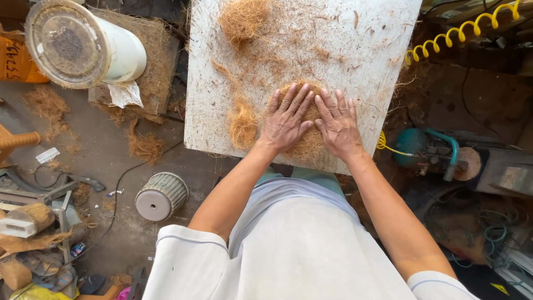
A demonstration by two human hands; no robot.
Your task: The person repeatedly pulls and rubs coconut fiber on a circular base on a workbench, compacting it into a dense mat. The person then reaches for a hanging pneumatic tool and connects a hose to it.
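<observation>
**On the white table: both hands flat on a fibre wad**

At the table's near edge, a brown wad of coir-like fibre (307, 141) lies under two palms, approx. centre-right of the white table (355, 39). Left hand (285, 123) and right hand (336, 125) are both spread flat, fingers splayed, index fingers touching, gripping nothing; they press down on the wad, which shows above the fingertips and below the wrists. A smaller fibre tuft (242, 125) lies just beside the left hand; a loose fibre clump (242, 19) sits well apart at the far edge.

Risk, as judged: the wad sits close to the table's near rim, so any sideways or backward push w/ the palms could shed strands over the edge onto the littered floor (111, 161); uneven pressure may split the wad between the hands.

Beyond the table: a white bucket (83, 47) on its side at left, a small ribbed basket (161, 195) on the floor, a yellow coiled hose (461, 30) at right.
</observation>
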